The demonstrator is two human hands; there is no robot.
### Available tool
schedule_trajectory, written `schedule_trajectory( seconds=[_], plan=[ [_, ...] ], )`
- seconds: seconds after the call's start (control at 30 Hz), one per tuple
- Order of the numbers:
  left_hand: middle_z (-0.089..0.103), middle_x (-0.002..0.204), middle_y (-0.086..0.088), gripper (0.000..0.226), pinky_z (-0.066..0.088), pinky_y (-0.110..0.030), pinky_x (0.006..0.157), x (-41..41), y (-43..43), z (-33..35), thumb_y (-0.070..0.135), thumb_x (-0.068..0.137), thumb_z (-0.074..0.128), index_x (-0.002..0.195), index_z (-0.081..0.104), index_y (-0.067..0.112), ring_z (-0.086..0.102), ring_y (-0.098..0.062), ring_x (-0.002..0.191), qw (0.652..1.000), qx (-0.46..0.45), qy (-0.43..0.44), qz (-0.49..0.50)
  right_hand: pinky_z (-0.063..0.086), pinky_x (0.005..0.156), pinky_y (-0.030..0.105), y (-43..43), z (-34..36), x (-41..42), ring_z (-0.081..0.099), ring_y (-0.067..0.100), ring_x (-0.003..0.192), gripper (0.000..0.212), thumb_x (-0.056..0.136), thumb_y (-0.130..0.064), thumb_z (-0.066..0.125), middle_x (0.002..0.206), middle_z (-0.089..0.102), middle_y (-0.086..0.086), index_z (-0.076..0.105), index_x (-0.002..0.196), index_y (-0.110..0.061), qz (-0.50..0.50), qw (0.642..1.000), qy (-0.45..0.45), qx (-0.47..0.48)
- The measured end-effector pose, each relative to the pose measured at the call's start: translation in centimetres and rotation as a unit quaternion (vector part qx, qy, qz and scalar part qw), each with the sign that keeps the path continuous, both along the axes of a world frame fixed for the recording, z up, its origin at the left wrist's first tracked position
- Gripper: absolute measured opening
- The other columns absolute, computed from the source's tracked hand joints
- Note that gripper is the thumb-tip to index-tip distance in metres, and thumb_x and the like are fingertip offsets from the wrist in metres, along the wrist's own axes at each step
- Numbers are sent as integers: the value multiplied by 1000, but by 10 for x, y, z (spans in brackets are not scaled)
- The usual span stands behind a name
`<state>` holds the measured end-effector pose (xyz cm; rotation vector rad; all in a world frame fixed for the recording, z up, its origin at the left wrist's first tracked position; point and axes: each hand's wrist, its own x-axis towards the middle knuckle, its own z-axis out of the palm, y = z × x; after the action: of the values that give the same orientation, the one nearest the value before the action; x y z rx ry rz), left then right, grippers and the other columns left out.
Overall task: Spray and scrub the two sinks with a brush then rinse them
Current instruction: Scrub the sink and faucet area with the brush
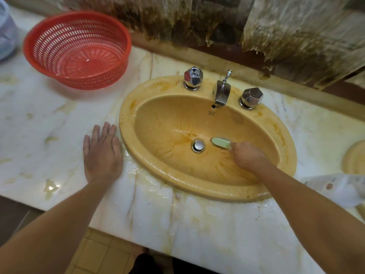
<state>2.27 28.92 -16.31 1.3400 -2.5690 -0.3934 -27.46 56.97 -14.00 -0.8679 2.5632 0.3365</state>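
While right hand (pixel 247 155) grips brush (pixel 221 142) in sink (pixel 256 186), left hand (pixel 102 153) flat, fingers spread, on counter (pixel 39 119)

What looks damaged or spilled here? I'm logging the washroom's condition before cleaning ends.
The wall covering behind the sink is peeling and dark-stained. Water is pooled on the marble counter by the sink's front rim. Orange streaks line the basin where the right hand holds the brush.

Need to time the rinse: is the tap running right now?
Off, it seems: no stream falls from the spout into the sink.
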Motion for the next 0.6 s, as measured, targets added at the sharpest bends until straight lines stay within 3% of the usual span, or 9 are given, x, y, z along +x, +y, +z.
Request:
schedule_trajectory(
  seconds=[0.07, 0.2, 0.27, 0.37, 0.5, 0.6],
  plan=[
    [32, 165, 2, 62, 8, -44, 127, 0, 1, 0, 38, 103, 14, 155, 41, 19, 17, -18, 155, 1000, 0, 1, 0, 54, 60, 37, 2, 1, -2, 59, 21, 71, 39, 107, -37, 31, 79, 51, 0, 51, 137, -21, -10, 1000, 18, -17],
    [33, 164, 2, 62, 7, -43, 127, 1, 1, 1, 38, 104, 13, 155, 41, 18, 17, -19, 155, 1000, 1, 5, -2, 52, 68, 33, 6, 4, -9, 60, 18, 79, 37, 103, -39, 44, 92, 60, 0, 62, 129, -21, -4, 998, -60, 12],
    [32, 165, 1, 62, 7, -43, 127, 1, 1, 1, 38, 104, 12, 155, 40, 18, 17, -19, 156, 1000, 0, 6, -3, 51, 64, 33, 7, 8, -14, 60, 20, 77, 34, 102, -39, 46, 88, 58, 1, 63, 123, -20, -31, 999, -18, -13],
    [32, 165, 1, 62, 7, -44, 127, 1, 1, 1, 38, 104, 12, 155, 40, 17, 17, -19, 155, 1000, 1, 7, -3, 45, 60, 31, 7, 14, -15, 58, 17, 75, 36, 100, -40, 48, 88, 59, 0, 67, 118, -16, -31, 996, -73, 36],
    [33, 164, 0, 57, 9, -46, 126, 2, 1, 0, 34, 106, 17, 155, 40, 16, 17, -21, 155, 1000, 0, 6, -8, 43, 56, 30, 6, 24, -14, 58, 19, 72, 31, 100, -39, 49, 85, 56, 1, 65, 111, -14, -55, 998, -16, 27],
    [32, 165, 0, 56, 9, -46, 126, 2, 1, 0, 33, 107, 18, 155, 40, 16, 17, -21, 156, 1000, 1, 5, -7, 41, 53, 28, 6, 28, -15, 56, 17, 65, 29, 96, -37, 57, 80, 61, 2, 66, 92, -10, -82, 987, -119, 74]
  ],
)
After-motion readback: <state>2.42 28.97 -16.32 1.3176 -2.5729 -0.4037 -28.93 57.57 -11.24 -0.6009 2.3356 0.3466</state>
